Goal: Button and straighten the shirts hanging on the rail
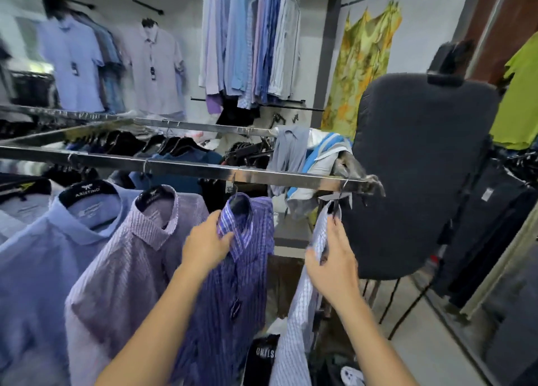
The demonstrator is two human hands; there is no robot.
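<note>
Left hand (206, 247) pinches the collar of the purple striped shirt (233, 298). Right hand (332, 260) grips the front edge of the white checked shirt (300, 327). The hands are apart, one garment each.

Both shirts hang from the near rail (186, 168), the checked one at its right end.

Handling, judged: thin woven fabric, light and limp, free to swing on its hanger. Take hold at the collar or placket, not the loose body.

Count on the near rail: four shirts in plain view, namely the light blue shirt (37, 254), the lilac striped shirt (122, 269), the purple and the checked. One more pale shirt is cut off at left.
</note>
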